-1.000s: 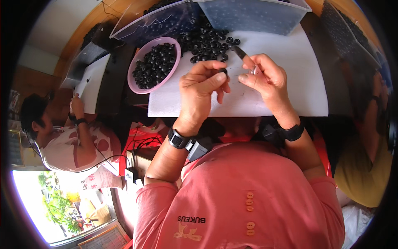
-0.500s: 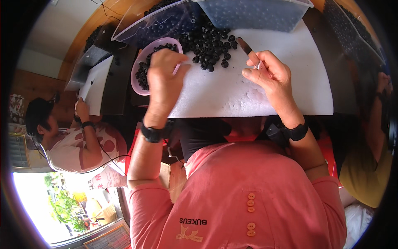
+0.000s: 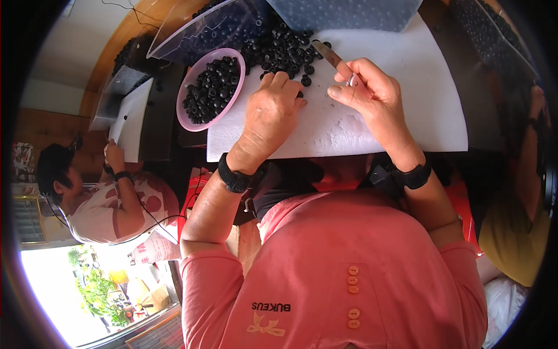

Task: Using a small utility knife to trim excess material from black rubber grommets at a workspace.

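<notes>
My right hand (image 3: 372,93) is closed round the pinkish handle of a small knife (image 3: 328,54), its blade pointing up and left over the white sheet (image 3: 395,125). My left hand (image 3: 270,113) has come down at the near edge of a heap of small black round pieces (image 3: 285,49), which show ring-like holes. Its fingers are bent, and one black round piece (image 3: 300,94) shows between thumb and forefinger. Left of this hand stands a pink bowl (image 3: 181,110) filled with the same pieces.
Two clear plastic bins, one tilted (image 3: 192,35) and one upright (image 3: 349,14), stand behind the heap. Crumbs lie on the sheet. A person (image 3: 116,203) works at another board on the left, and another person's arm (image 3: 532,128) shows at the right.
My left hand has moved right from over the pink bowl to the heap's near edge, uncovering the bowl. My right hand still holds the knife, slightly further left.
</notes>
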Tool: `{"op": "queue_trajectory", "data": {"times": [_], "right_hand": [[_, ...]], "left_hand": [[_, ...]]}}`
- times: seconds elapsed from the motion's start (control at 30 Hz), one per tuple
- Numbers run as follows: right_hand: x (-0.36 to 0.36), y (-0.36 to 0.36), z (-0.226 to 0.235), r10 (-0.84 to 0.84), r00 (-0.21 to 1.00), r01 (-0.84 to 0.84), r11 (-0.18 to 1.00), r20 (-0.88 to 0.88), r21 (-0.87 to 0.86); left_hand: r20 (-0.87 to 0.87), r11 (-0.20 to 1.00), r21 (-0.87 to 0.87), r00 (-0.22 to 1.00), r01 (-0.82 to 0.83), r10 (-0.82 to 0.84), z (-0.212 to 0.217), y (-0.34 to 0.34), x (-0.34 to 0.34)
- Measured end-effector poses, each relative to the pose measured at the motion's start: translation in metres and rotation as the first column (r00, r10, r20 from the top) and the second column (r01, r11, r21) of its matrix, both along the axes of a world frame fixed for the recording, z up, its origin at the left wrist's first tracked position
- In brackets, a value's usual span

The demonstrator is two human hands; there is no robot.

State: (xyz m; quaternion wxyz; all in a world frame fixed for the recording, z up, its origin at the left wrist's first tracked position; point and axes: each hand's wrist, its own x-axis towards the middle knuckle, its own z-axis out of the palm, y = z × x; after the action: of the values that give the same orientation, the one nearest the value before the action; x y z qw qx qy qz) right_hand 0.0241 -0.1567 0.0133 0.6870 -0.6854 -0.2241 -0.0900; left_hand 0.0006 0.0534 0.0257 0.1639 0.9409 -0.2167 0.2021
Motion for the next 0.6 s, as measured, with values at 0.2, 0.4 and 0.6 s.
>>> {"op": "queue_trajectory", "data": {"times": [0.2,0.4,0.6], "right_hand": [[-0.003,0.000,0.005,0.028,1.000,-0.027,0.998,0.006,-0.048],[0.002,0.003,-0.003,0.020,1.000,-0.019,0.997,0.010,-0.072],[0.001,0.009,0.000,-0.022,0.991,0.057,0.962,0.134,-0.268]], "left_hand": [[-0.126,0.961,-0.274,0.992,-0.027,-0.008,-0.011,0.006,-0.003],[-0.266,0.670,-0.737,0.949,-0.088,-0.168,-0.008,-0.010,-0.014],[-0.354,0.188,-0.934,0.848,-0.303,-0.394,-0.010,-0.021,-0.020]]}}
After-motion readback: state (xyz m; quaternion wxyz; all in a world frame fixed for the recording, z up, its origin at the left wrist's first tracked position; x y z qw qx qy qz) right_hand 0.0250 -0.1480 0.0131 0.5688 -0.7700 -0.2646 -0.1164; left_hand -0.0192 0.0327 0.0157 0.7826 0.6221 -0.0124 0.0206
